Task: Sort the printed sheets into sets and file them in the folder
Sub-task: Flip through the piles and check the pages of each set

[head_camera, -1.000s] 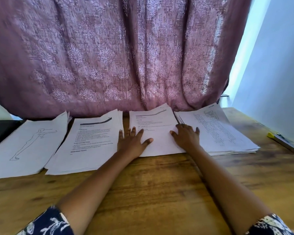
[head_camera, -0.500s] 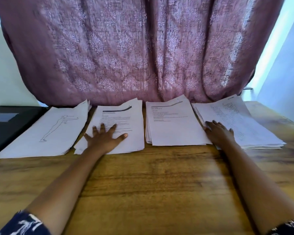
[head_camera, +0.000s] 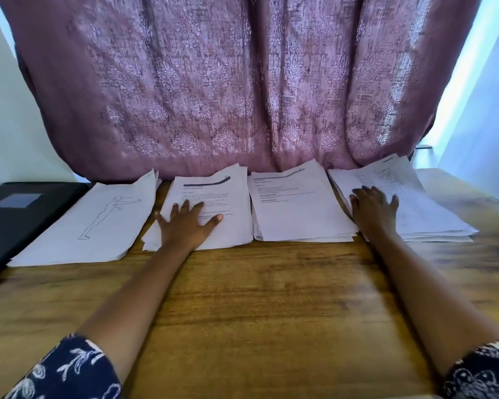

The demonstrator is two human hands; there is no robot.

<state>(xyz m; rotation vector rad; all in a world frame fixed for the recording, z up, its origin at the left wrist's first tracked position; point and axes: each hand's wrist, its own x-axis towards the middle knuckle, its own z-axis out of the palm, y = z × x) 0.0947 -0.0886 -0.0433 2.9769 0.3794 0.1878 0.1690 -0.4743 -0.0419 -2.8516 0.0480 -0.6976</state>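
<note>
Printed sheets [head_camera: 297,214] lie in four piles at the back of the wooden table [head_camera: 257,312], the left hand [head_camera: 185,226] spread flat on the second pile [head_camera: 234,197] and the right hand [head_camera: 375,211] flat on the fourth pile [head_camera: 438,211], neither gripping anything. They look light, limp and slippery, best lifted pile by pile from the near edge; a black folder [head_camera: 18,223] lies far left, a mauve curtain [head_camera: 228,96] behind

The person wears a dark navy garment printed in white. The left sleeve [head_camera: 67,370] shows sprigs and rounded blooms, the right sleeve [head_camera: 484,372] what may be a denser floral. Both cuffs end at the near edge of the wooden table [head_camera: 271,298] — beyond them the forearms are bare to the left hand [head_camera: 185,226] and right hand [head_camera: 375,210].
</note>
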